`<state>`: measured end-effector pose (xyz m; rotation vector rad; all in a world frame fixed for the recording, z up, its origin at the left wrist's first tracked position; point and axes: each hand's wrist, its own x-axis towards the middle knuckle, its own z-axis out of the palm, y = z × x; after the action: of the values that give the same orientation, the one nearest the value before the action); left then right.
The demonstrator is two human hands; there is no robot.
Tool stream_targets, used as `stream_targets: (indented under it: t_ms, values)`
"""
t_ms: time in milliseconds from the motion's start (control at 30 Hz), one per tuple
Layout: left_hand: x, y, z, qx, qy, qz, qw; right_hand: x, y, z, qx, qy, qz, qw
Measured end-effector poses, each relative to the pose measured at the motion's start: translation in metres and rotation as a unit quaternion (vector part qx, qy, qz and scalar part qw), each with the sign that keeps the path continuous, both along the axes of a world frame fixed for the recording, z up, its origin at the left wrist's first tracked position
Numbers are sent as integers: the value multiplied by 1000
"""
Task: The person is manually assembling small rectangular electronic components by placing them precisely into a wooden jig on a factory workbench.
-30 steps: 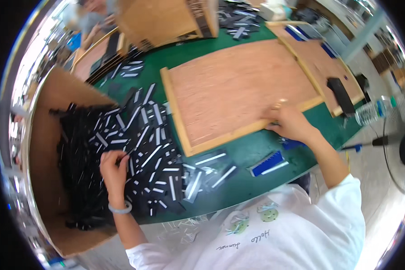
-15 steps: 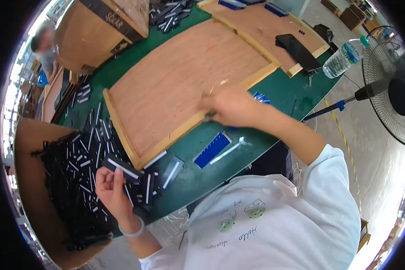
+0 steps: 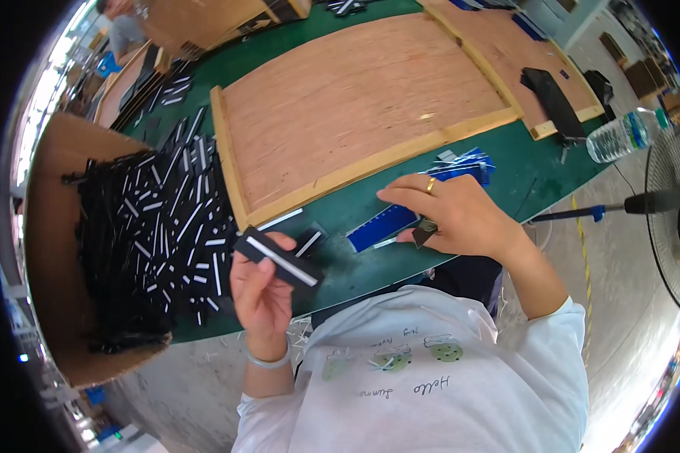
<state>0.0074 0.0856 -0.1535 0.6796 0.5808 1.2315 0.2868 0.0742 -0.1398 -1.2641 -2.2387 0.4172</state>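
Left hand pinches the black strip, thumb on top, tilted near the desk's front edge. Right hand has a small dark piece between thumb and curled fingers, near the blue strip; can't tell if touching. Risk: black strip's right end is unsupported, could pivot under a loose thumb. Low right fingers could drag the blue strip.

Between left fingers: matt black, white-banded rectangular strip. Beyond right fingers: matt tan wooden panel, smooth pale timber frame.
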Motion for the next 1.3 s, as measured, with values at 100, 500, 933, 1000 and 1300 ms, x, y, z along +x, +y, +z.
stream_targets:
  t_ms: [100,500,933,1000,1300]
  values:
    - [9,-10,-7,6,16,-15,1000,-16,3,10,-16,134,4,991]
    - [32,-28,-28,146,91,-31,985,-72,6,13,116,136,-23,984]
    - [-52,-5,-42,105,195,129,967,-4,-25,-13,-41,25,9,999]
    - [-48,-6,-38,103,191,125,968,-7,-12,-14,51,19,-12,998]
    - [-22,0,-30,111,200,111,967,-29,12,-16,-54,-91,-4,994]
